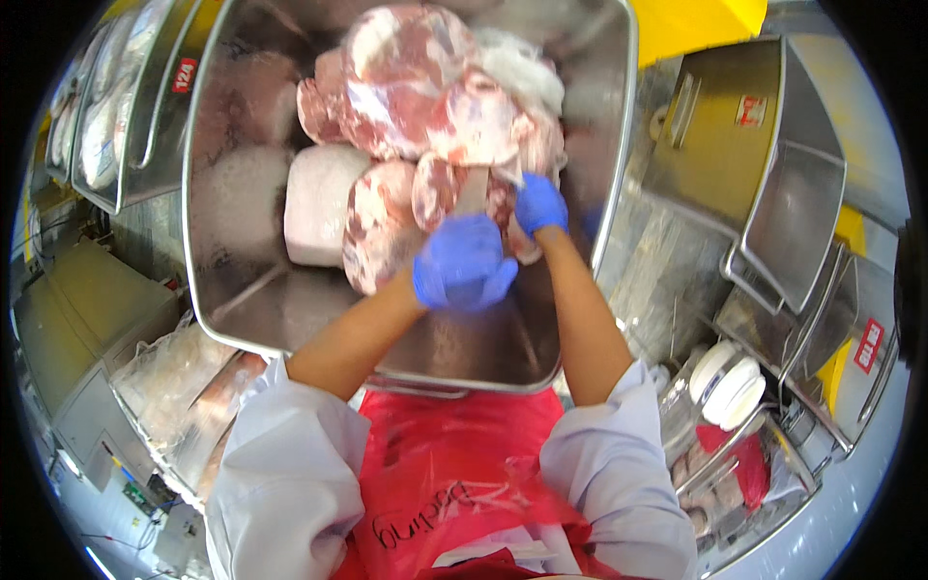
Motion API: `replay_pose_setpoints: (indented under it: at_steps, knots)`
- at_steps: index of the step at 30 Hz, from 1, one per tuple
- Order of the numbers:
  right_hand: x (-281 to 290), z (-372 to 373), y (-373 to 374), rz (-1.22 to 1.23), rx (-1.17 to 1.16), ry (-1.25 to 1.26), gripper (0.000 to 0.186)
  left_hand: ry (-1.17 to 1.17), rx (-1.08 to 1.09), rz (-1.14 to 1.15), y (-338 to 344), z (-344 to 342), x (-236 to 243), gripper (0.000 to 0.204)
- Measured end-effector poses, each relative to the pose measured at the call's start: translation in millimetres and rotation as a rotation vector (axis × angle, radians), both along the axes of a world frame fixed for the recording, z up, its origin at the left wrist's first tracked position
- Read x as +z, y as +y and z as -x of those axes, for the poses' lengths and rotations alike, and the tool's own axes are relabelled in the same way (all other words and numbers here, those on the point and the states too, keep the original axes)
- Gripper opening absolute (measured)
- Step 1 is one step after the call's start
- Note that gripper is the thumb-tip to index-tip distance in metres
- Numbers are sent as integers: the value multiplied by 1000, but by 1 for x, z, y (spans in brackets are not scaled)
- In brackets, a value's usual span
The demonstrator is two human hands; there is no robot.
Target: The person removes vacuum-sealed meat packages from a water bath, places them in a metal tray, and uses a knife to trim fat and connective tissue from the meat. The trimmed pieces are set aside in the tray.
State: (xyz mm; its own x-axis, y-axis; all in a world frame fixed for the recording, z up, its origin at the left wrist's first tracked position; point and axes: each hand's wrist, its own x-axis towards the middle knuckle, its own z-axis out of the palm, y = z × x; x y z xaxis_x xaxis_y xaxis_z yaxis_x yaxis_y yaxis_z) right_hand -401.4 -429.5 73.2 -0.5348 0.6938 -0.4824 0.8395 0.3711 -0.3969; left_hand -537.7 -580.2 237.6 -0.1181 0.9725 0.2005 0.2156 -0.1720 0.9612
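Observation:
Both my hands wear blue gloves and work inside a deep metal bin [246, 290] holding large cuts of raw meat [406, 87]. My left hand [464, 263] is closed in a fist, slightly blurred, around the handle of a knife [474, 190]. The handle is hidden in the glove; the broad blade points away from me against a smaller, marbled piece of meat [502, 205]. My right hand [541, 205] sits just right of the blade, its fingers curled on that piece's edge. A pale, fat-covered block [324, 205] and a red-white chunk [379, 227] lie to the left.
The bin's rim [621, 184] rises around my forearms. More metal bins [715, 135] stand at right, near a yellow panel [696, 24]. A bin with wrapped goods [116, 111] is at far left. Plastic-covered meat [188, 396] lies at lower left; white containers [730, 385] stand at lower right.

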Motion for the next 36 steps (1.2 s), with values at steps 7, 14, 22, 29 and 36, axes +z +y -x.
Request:
replay_pose_setpoints:
  at_steps: [7,14,22,29,36]
  knots:
    - [3,11,-10,60,-96,228,35,-16,372,56,31,42,3,25]
    - [-11,-8,-5,-212,313,106,33,810,375,3,81,78,-16,21]
    - [26,-1,-17,-17,169,184,27,105,356,19,153,87,-25,14]
    - [0,-14,-37,-85,91,365,23,280,116,218,62,32,-37,10]
    - [-24,-25,-65,-86,-53,560,24,791,-154,159,19,-26,14,10]
